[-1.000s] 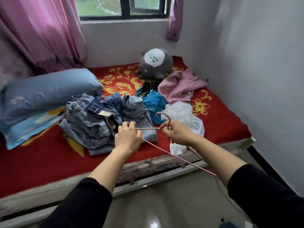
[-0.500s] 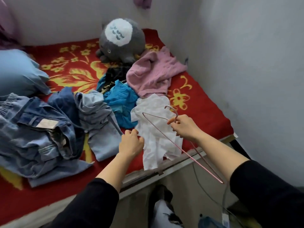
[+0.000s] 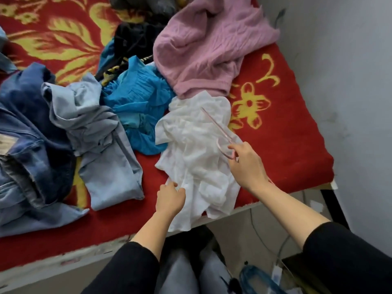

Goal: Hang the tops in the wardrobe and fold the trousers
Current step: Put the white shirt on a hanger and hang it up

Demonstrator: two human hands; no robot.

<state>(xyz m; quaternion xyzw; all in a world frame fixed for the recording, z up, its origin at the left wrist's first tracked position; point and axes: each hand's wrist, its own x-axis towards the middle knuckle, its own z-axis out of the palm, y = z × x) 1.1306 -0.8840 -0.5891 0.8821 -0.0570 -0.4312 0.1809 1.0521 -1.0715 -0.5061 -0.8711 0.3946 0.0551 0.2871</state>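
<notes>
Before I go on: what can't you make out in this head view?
Head view:
- hanger: its far side is hidden behind the right hand.
- left hand: fingertips curled out of sight at the white top; grip unclear.
- black garment: bunched, partly under the blue top; type unclear.
- jeans: cut off by the left edge.
- wardrobe: not in view.

Both arms stretch forward. The left hand [image 3: 169, 199] reaches toward 12 o'clock, its fingers curled and pinching the white top [image 3: 191, 153]. The right hand [image 3: 247, 166] angles toward 11 o'clock, thumb and fingers pinching the pink hanger [image 3: 216, 125].
</notes>
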